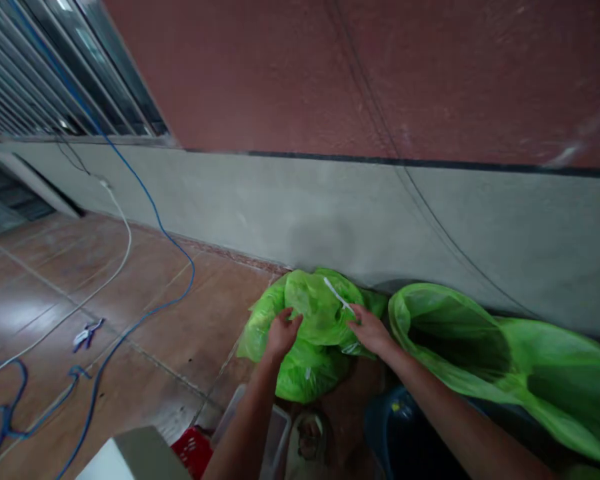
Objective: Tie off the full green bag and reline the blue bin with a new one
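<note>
A bright green plastic bag (320, 310) lies bunched on the floor against the wall, its lower part bulging. My left hand (284, 333) is at the bag's left side, thumb and index finger apart; its other fingers are partly hidden. On the bag's right side, my right hand (373, 331) pinches the end of a thin white strip (336, 292). The strip slants up and left across the top of the bag. Whether it is fixed to the bag, I cannot tell.
Green mesh-like bags (450, 333) stand open at right, above a dark blue container (405, 427). A clear plastic bin (277, 433), a red basket (193, 450) and a white box (135, 457) are near my feet. Blue hose (150, 313) and purple-handled pliers (87, 335) lie left.
</note>
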Action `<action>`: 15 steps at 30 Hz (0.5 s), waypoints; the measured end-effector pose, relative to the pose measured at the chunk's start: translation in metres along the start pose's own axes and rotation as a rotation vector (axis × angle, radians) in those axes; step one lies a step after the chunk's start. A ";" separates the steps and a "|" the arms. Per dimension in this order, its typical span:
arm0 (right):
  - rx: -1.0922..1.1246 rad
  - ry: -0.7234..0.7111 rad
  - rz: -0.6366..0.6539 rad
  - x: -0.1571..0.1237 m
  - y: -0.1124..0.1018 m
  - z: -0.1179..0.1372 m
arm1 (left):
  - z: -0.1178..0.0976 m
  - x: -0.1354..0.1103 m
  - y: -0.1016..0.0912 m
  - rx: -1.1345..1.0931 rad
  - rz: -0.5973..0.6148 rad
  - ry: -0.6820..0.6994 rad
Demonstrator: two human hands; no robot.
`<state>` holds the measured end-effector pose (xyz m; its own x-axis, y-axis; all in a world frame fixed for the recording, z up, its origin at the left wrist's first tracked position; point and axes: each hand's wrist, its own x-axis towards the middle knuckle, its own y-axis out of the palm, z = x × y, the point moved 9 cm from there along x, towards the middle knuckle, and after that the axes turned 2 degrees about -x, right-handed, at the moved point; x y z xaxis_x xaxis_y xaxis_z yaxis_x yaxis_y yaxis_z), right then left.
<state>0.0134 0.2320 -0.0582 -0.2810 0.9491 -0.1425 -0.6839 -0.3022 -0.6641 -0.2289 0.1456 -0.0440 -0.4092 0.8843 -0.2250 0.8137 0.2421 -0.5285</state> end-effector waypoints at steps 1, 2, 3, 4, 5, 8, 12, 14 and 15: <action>0.090 0.021 0.017 -0.020 0.000 0.004 | 0.006 -0.032 -0.004 -0.070 0.019 0.005; 0.180 0.049 0.039 -0.041 0.001 0.007 | 0.012 -0.064 -0.007 -0.122 0.054 0.007; 0.260 0.086 0.066 -0.063 0.002 0.009 | 0.018 -0.098 -0.008 -0.158 0.106 -0.007; 0.324 0.126 0.094 -0.085 0.004 0.010 | 0.021 -0.131 -0.010 -0.175 0.153 -0.013; 0.369 0.167 0.122 -0.105 0.005 0.011 | 0.022 -0.161 -0.014 -0.181 0.194 -0.014; 0.436 0.252 0.200 -0.159 0.004 0.017 | 0.017 -0.235 -0.050 -0.161 0.203 0.013; 0.472 0.288 0.221 -0.203 -0.008 0.030 | 0.029 -0.298 -0.151 -0.171 -0.064 0.010; 0.459 0.305 0.226 -0.220 -0.013 0.036 | 0.055 -0.334 -0.218 -0.124 -0.344 -0.064; 0.454 0.318 0.230 -0.229 -0.013 0.038 | 0.070 -0.356 -0.250 -0.067 -0.490 -0.114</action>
<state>0.0612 0.0154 0.0111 -0.2884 0.8136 -0.5048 -0.8684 -0.4444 -0.2200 -0.3156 -0.2580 0.1115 -0.7890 0.6120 -0.0535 0.5379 0.6460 -0.5416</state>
